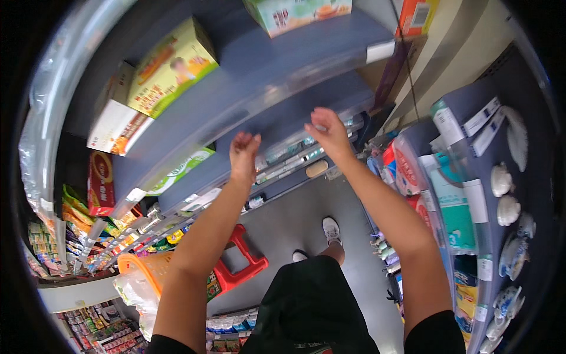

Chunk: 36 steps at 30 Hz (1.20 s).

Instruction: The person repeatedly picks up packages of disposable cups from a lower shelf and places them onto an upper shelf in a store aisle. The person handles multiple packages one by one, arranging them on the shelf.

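My left hand (244, 155) is raised before the middle of a dark grey store shelf (283, 124), fingers loosely curled and nothing seen in them. To its right, my right hand (329, 130) reaches towards the same shelf with thumb and fingers apart, also holding nothing visible. Whether either hand touches the shelf edge I cannot tell. On the level above stand a yellow-green carton (172, 71) and a white-and-brown box (118, 128), at the left. A green-and-white package (183, 170) lies on the lower level, left of my left hand. Farther up is a pale green box (305, 15).
A red plastic stool (254, 264) stands on the grey floor (287, 212), near an orange basket (146, 270) with a plastic bag. At the right, another shelf unit holds teal packs (451, 208) and white ceramic ware (508, 210). A red box (101, 183) stands at far left.
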### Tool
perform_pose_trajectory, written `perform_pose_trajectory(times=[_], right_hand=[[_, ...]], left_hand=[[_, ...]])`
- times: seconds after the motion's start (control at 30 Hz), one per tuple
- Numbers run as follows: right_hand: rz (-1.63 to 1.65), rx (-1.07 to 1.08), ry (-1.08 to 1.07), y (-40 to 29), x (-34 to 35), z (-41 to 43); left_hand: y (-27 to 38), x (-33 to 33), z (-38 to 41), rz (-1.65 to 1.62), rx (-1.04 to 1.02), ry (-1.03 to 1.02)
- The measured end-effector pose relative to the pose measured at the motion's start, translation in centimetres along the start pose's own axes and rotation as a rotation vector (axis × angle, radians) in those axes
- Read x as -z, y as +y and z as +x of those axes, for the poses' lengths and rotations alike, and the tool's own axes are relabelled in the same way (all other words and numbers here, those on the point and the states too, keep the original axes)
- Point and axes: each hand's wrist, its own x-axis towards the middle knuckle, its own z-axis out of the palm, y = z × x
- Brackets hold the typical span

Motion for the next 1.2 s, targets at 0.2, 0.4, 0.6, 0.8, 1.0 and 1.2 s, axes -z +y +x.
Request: perform_pose_trajectory(times=[0.2, 0.4, 0.6, 0.8, 1.0, 1.2], right_hand=[[-0.322, 0.092, -0.069, 4.7, -1.6, 8.2], [-0.45, 0.147, -0.114, 7.1, -4.4, 12.9], [-0.55, 0.135, -0.184, 6.9, -5.7, 13.9], [-0.445, 0.067, -0.265, 4.9, -4.0, 12.4], [-0.16, -0.072, -0.223, 1.1, -3.9, 3.1], [-0.077, -0.196, -0.043, -2.9, -1.1, -12.3]], left_hand=[[-1.2, -2.7, 6.8, 0.132, -0.163, 0.03], [-1.4, -3.2, 10.8, 0.187, -0.235, -0.153], [-1.8, -1.0, 12.7, 0.301, -0.158, -0.154], [-0.5, -2.0, 7.3, 0.21, -0.159, -0.158], [-0.7, -1.7, 0.1, 0.108, -0.037, -0.147], [1.4, -0.7, -13.5, 0.186, 0.17, -0.245]])
